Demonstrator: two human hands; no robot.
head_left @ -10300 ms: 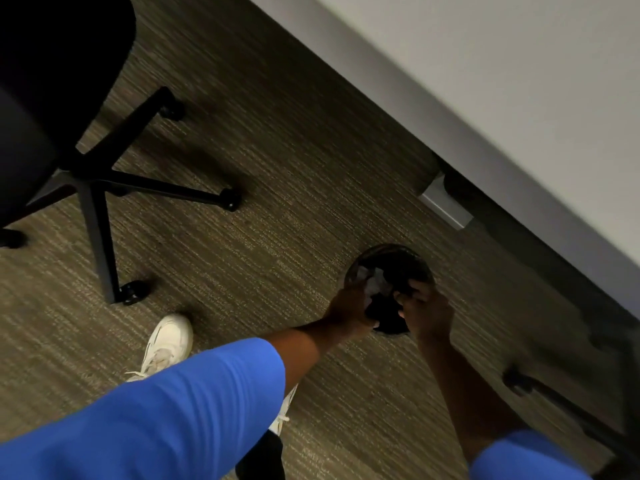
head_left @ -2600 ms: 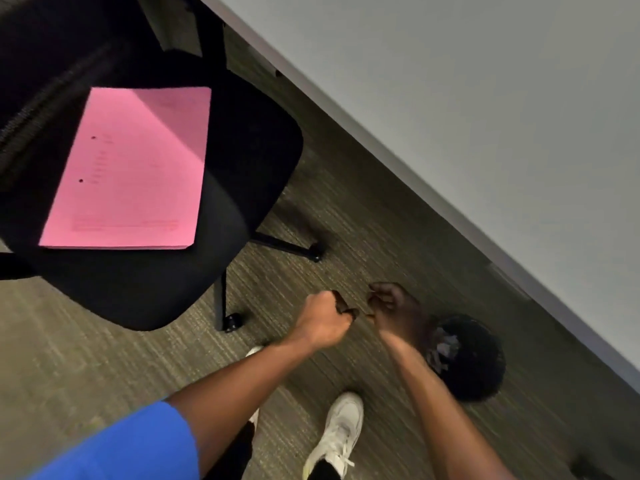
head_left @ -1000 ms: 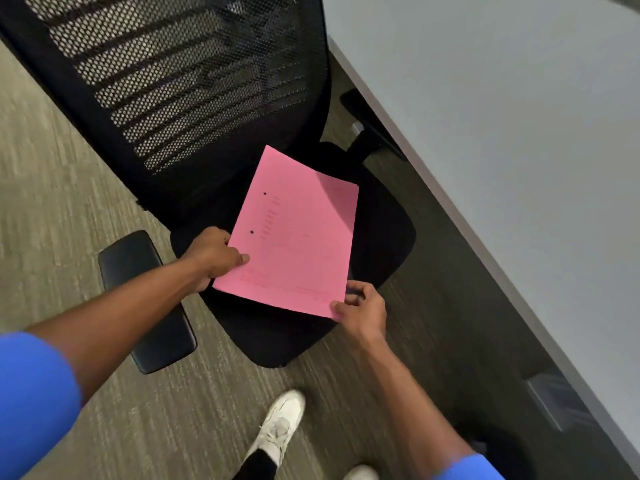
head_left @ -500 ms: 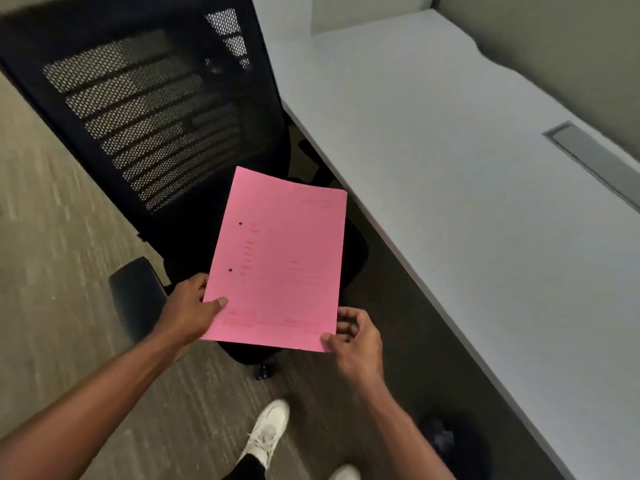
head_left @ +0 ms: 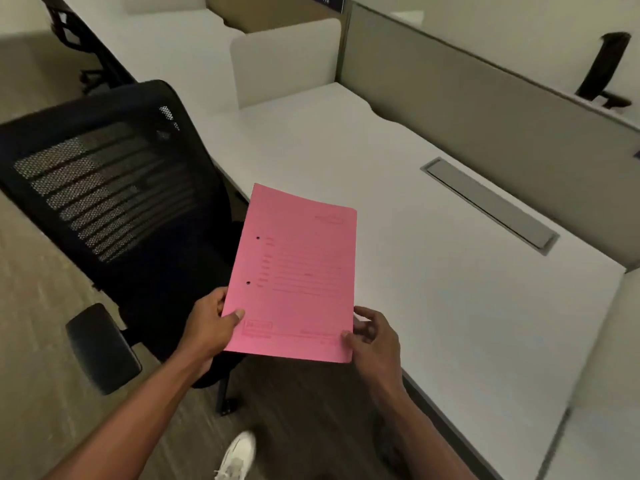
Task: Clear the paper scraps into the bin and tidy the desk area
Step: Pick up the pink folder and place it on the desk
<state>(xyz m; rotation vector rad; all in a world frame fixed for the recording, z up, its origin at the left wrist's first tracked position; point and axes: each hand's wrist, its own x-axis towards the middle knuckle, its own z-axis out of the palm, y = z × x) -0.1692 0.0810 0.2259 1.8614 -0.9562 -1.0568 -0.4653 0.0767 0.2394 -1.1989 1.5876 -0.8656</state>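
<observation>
At the far left stands a black office chair (head_left: 114, 209) with a mesh back, its padded armrest (head_left: 102, 348) jutting toward the camera over the grey-brown carpet (head_left: 38, 306). Just right of the armrest, the left hand (head_left: 209, 327) pinches the lower left corner of a pink folder (head_left: 294, 275), thumb lying on top and the other fingers curled beneath. The folder is held up flat in the air, tilted slightly, with two punched holes along its left edge and faint printed lines on its face; its far part hangs over the front edge of the white surface (head_left: 433, 289), while its near part is above the chair seat and the floor. The right hand (head_left: 374, 337) grips the lower right corner, thumb on top near the edge and fingers loosely bent around the underside. Below the hands a white shoe (head_left: 237, 455) shows on the carpet. Further right, a grey cable flap (head_left: 488, 204) is set into the surface, and a grey partition (head_left: 485, 109) rises behind it.
</observation>
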